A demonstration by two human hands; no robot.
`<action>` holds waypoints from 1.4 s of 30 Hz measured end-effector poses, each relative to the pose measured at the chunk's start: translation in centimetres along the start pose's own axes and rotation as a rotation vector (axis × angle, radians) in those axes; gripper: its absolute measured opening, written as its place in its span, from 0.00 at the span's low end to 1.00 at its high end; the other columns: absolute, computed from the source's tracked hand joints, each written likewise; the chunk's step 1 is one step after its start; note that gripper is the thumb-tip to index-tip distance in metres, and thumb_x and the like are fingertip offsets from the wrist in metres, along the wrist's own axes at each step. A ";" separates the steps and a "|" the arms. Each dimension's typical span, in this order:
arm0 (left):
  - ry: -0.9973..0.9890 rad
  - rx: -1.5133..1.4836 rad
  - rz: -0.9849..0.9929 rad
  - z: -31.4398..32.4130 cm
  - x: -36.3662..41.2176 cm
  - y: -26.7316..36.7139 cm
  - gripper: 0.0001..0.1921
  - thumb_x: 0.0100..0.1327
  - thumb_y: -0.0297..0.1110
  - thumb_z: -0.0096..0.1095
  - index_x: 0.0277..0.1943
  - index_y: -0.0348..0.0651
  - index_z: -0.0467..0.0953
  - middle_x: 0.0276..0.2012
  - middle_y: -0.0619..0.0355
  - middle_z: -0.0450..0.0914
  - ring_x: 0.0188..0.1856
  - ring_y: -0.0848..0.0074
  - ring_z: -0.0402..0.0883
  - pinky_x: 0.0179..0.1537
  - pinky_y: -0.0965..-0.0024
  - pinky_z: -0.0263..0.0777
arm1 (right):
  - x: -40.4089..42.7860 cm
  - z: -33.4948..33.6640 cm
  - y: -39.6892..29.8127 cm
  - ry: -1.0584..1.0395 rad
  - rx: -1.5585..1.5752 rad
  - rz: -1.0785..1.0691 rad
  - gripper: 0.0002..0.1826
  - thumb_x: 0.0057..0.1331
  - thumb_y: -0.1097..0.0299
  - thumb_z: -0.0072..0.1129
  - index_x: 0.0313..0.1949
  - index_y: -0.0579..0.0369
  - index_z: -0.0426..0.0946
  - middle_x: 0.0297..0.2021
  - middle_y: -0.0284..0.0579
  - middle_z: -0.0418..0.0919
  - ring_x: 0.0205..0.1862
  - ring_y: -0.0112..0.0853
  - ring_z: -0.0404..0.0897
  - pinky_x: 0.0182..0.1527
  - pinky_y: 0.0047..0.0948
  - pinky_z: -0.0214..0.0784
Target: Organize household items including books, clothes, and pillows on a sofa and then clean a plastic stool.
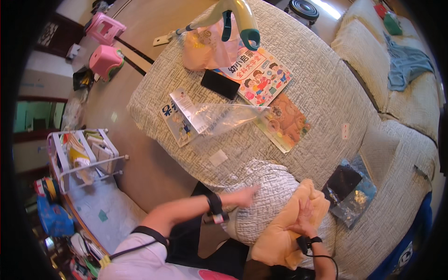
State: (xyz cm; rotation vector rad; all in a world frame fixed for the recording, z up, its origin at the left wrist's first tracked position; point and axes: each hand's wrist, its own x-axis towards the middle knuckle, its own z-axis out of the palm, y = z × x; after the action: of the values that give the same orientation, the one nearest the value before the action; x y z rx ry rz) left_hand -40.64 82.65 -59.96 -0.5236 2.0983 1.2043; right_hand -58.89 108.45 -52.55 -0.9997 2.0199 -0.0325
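My right hand (303, 218) lies with fingers spread on a soft, rumpled yellow-orange piece of padded fabric (278, 238). That fabric rests at the near edge of a quilted, cream-grey patterned cover (315, 115). Beside it the cover bulges into a rounded, bunched mound (264, 199). Over the mound's left side is my left hand (245, 197), blurred, with its fingers hard to make out. Whether it touches the cover cannot be told. Both wrists wear black straps with small devices, and a cable runs from the right one.
A handheld garment-steamer-like appliance (241, 21), books (266, 75), a black phone (220, 84) and a clear plastic bag (227, 117) lie farther up the cover. At right sits a blue transparent pouch (353, 196). A white wheeled rack (87, 154) and pink stools (105, 61) stand left.
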 end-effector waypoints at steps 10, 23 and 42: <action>0.411 0.298 -0.034 -29.0 4.0 -12.2 0.23 0.50 0.46 0.63 0.44 0.39 0.71 0.35 0.44 0.76 0.40 0.61 0.76 0.43 0.53 0.63 | 0.6 -1.0 -1.6 0.078 0.030 0.068 0.74 0.16 0.44 0.76 0.64 0.47 0.43 0.64 0.61 0.31 0.66 0.55 0.29 0.64 0.51 0.21; 0.592 -0.113 0.421 -7.6 -3.7 5.7 0.05 0.55 0.25 0.52 0.35 0.37 0.68 0.25 0.41 0.72 0.32 0.49 0.73 0.31 0.57 0.67 | -0.1 -2.9 -4.4 0.067 -0.061 0.093 0.68 0.23 0.48 0.76 0.64 0.45 0.43 0.63 0.63 0.38 0.66 0.55 0.34 0.65 0.50 0.28; 0.719 -0.120 0.551 2.3 -7.7 21.0 0.33 0.51 0.42 0.65 0.54 0.30 0.60 0.51 0.39 0.65 0.54 0.51 0.63 0.55 0.59 0.58 | -5.3 -7.3 -1.9 0.379 1.706 -0.130 0.24 0.64 0.69 0.46 0.59 0.58 0.56 0.48 0.54 0.69 0.49 0.39 0.72 0.50 0.36 0.68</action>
State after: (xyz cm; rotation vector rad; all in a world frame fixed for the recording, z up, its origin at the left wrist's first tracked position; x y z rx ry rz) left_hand -47.43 95.24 -42.59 -0.4924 2.9232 1.6227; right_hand -61.20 108.25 -43.63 0.0515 1.3837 -1.7505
